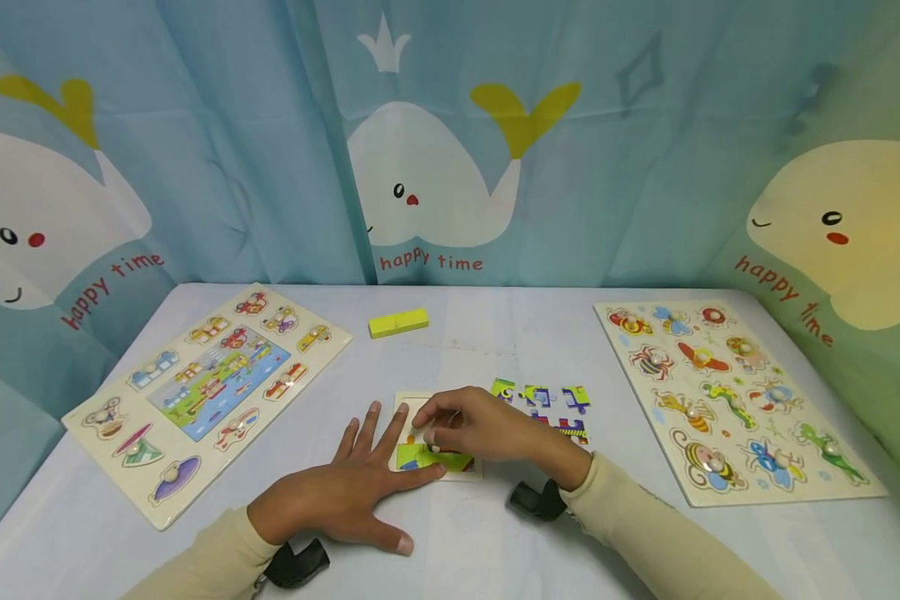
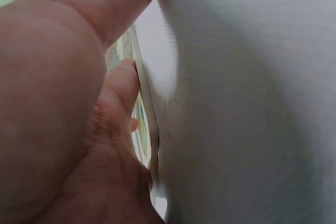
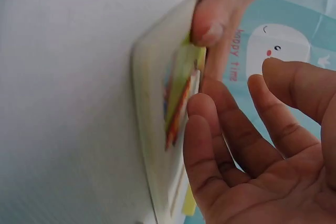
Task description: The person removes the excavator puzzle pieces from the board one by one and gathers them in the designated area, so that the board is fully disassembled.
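A small framed jigsaw board lies between the hands, with yellow-green and blue pieces in its lower part. My left hand is spread flat, its fingers along the board's left side and one fingertip over its lower pieces. Bent over the board from the right is my right hand, its fingertips close over the pieces and partly hiding them. In the right wrist view, thumb and forefinger of the right hand stand apart with nothing between them, while other fingertips are at the laid pieces.
Several loose jigsaw pieces lie right of the board, partly behind the right hand. A yellow block sits farther back. A vehicle knob puzzle lies at left, an insect knob puzzle at right. A whale-print curtain hangs behind the table.
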A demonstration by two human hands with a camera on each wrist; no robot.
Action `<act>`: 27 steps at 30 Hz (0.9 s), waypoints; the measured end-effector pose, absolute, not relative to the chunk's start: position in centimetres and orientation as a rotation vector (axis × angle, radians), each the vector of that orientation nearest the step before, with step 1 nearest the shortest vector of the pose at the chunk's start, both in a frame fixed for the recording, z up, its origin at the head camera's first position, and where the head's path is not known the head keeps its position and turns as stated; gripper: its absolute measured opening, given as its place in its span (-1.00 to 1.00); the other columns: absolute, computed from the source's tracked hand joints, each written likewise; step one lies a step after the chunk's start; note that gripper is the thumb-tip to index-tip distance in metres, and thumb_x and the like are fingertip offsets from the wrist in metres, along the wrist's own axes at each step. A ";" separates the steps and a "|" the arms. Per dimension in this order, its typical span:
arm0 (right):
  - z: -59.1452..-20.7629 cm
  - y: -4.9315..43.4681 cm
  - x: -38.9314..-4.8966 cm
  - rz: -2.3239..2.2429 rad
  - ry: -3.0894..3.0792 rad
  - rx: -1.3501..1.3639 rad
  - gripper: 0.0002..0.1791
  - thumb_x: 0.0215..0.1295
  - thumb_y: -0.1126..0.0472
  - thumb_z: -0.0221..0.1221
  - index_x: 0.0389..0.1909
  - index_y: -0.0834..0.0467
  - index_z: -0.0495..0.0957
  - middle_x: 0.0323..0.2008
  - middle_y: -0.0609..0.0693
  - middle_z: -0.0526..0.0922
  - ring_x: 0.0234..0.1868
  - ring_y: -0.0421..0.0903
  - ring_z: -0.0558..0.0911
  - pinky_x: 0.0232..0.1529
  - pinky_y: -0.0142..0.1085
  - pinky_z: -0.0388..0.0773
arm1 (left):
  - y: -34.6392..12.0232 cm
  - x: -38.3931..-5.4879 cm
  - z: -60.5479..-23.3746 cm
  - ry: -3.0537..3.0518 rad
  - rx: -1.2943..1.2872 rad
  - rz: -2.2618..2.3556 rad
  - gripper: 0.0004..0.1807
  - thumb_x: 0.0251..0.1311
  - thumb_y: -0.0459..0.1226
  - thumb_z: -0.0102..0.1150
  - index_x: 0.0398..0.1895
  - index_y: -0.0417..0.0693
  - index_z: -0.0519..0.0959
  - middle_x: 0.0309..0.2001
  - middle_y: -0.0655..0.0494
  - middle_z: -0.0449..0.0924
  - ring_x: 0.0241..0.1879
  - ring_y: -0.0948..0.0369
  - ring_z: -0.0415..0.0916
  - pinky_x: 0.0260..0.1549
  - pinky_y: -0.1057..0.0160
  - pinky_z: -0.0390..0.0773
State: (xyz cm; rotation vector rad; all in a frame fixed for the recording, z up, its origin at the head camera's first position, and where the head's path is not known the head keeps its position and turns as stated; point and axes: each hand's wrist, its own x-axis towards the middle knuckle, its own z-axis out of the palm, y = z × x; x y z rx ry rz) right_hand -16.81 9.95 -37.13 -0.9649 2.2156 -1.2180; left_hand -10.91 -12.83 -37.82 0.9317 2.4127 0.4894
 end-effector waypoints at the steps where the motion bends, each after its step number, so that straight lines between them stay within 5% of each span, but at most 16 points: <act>1: -37.2 9.9 -16.8 -1.218 2.201 -0.964 -0.81 0.36 0.35 0.15 -0.06 0.23 0.62 -0.18 -0.03 0.66 -0.30 -0.15 0.60 -0.24 -0.32 0.54 | -12.8 -10.9 -37.8 2.412 0.930 0.493 -0.13 0.06 0.32 0.20 0.47 0.50 0.17 0.51 -0.11 -0.63 0.38 -0.23 -0.79 0.24 -0.35 -0.44; 27: -37.5 9.2 -16.5 -1.391 2.092 -0.973 -0.74 0.35 0.45 0.11 0.03 0.32 0.55 -0.07 0.12 0.63 -0.11 -0.05 0.62 -0.07 -0.29 0.54 | -12.9 -11.0 -37.9 2.413 0.913 0.441 -0.17 0.11 0.31 0.15 0.47 0.54 0.15 0.53 -0.04 -0.59 0.40 -0.14 -0.79 0.25 -0.31 -0.50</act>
